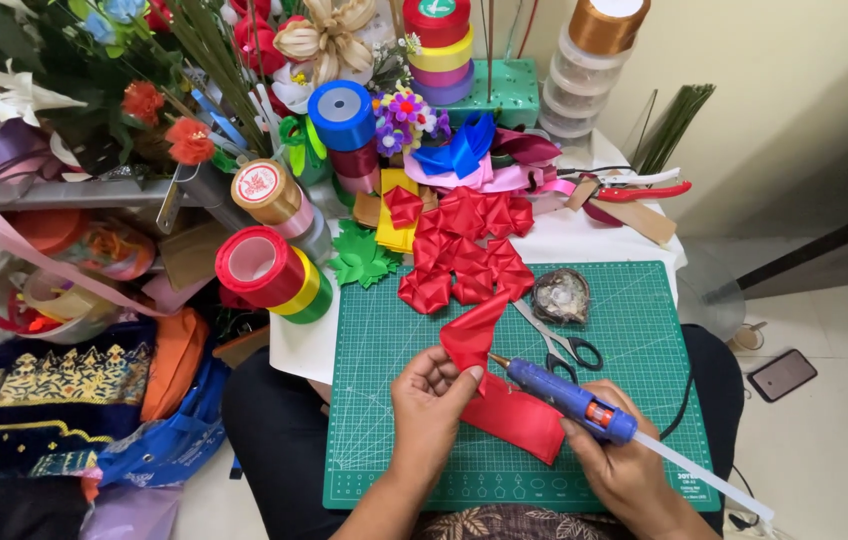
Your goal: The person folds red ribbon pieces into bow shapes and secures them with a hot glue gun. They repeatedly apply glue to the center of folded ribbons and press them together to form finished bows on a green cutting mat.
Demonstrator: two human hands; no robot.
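Note:
My left hand [431, 402] pinches a folded piece of red ribbon [474, 335] above the green cutting mat [634, 320]. The ribbon's loose end [519, 415] lies flat on the mat below it. My right hand [624, 465] grips a blue glue gun [564, 395], its nozzle touching the fold between my left thumb and fingers. A white glue stick [709, 485] juts from the gun's back end. Several folded red ribbon petals [464, 250] lie heaped at the mat's far edge.
Scissors [564, 345] and a small round dish [561, 296] rest on the mat. Ribbon spools [269, 265] crowd the left side, more spools [439, 45] and artificial flowers [154, 110] stand behind. Red pliers [644, 190] lie far right. A phone [782, 374] lies on the floor.

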